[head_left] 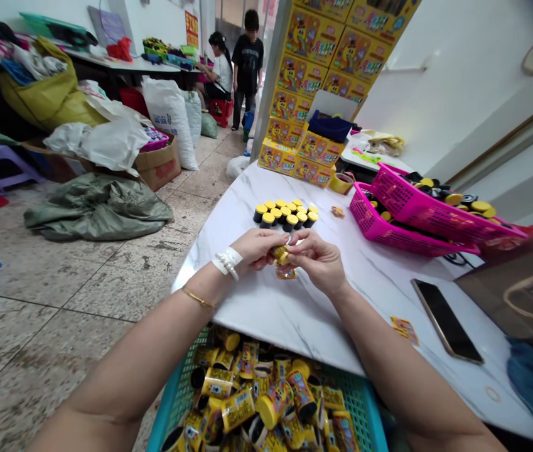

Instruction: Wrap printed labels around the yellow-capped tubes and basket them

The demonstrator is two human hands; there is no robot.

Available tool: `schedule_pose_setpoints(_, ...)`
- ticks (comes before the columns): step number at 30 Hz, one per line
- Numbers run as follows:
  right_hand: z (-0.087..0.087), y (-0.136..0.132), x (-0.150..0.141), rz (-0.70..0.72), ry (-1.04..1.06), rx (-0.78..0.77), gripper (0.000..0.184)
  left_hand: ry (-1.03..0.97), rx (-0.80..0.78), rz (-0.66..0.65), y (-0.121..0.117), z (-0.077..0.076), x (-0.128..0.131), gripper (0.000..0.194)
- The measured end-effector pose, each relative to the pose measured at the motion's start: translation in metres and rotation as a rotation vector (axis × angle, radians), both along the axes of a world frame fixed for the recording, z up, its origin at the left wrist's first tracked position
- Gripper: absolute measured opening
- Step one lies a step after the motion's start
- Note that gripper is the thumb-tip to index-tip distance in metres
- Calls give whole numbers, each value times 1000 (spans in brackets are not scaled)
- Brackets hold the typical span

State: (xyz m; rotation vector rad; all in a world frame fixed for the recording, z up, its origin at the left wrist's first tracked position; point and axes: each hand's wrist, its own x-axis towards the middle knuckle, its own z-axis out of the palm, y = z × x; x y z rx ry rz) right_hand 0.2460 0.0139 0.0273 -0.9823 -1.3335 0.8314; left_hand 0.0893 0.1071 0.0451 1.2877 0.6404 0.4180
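Head view, near to far. Nearest the viewer, a teal basket [179,392] sits below the table edge, filled with small yellow-labelled tubes [266,395] lying in a loose heap. Above it, over the white marble table [294,314], the left hand [257,247] and the right hand [319,259] meet, fingertips of both pinched on one small yellow tube [280,254] held between them; a printed label [285,272] hangs just beneath the tube, and whether it is attached cannot be told. The left wrist bears a white band [227,260] and a thin gold bangle [199,297]. To the right on the table lie a dark phone [446,320] and a loose label [405,329]. Beyond the hands, a cluster of upright yellow-capped black tubes [285,213] stands on the table. Farther right, two pink baskets [402,210], one tilted on the other, hold caps. Behind, yellow printed cartons [313,81] are stacked. Two people [235,63] are in the far background.
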Motion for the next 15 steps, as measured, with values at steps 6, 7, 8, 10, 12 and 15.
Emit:
schedule_pose_setpoints(6,-2,-2,-16,-182,-388,19,58,104,7,53,-2,-8,5,37)
schedule_pose_setpoints(7,1,-3,-18,-244,-472,28,55,116,21,38,-2,-9,5,34)
schedule_pose_setpoints(8,5,-5,-20,-299,-543,30,49,143,56,34,-2,-9,5,32)
schedule_pose_setpoints(10,17,-10,-19,-294,-587,-47,31,255,211,82,0,-8,4,24)
schedule_pose_setpoints(12,33,-19,-17,-31,-515,-225,22,394,432,192,3,-6,3,17)
schedule_pose_setpoints(15,52,-37,-20,581,-417,-387,26,466,618,288,6,-4,2,13)
